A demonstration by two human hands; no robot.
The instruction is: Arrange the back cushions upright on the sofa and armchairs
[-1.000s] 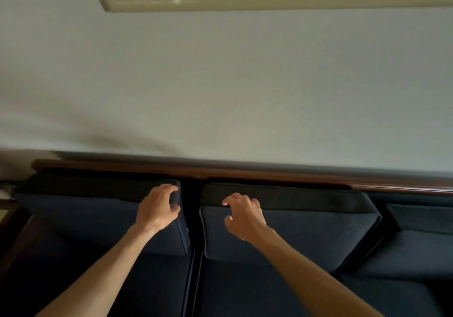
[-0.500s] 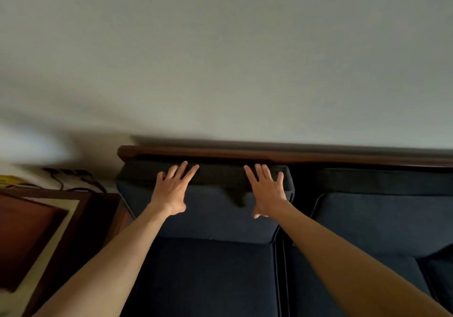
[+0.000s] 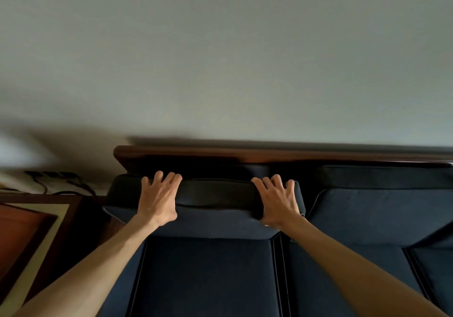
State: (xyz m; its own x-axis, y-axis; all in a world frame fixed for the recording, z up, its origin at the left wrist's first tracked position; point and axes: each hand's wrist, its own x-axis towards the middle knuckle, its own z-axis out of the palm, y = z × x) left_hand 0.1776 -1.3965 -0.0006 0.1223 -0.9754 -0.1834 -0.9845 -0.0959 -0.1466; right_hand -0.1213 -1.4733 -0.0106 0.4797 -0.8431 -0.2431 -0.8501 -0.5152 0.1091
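Both hands clamp the top edge of the leftmost back cushion (image 3: 208,209) on the dark blue sofa (image 3: 208,280): the left hand (image 3: 158,198) near its left corner, the right hand (image 3: 278,202) near its right corner, fingers of each curled over the top and down behind it. The cushion stands between the two hands on the seat, its top just below the wooden back rail (image 3: 245,153) beyond the fingertips and seemingly leaning a little forward of it. Fabric dips and bulges under the grip, which suggests a soft, padded body that will sag if held by one corner alone; a two-handed hold at the top corners, as shown, looks like the surest way to tip it back square. It appears bulky rather than heavy, and the woven cover should give good purchase. To the right of the right hand, a second back cushion (image 3: 380,209) sits against the rail. Beyond the left hand stands a wooden side table (image 3: 36,231), with dark cables (image 3: 61,179) against the wall (image 3: 220,59).
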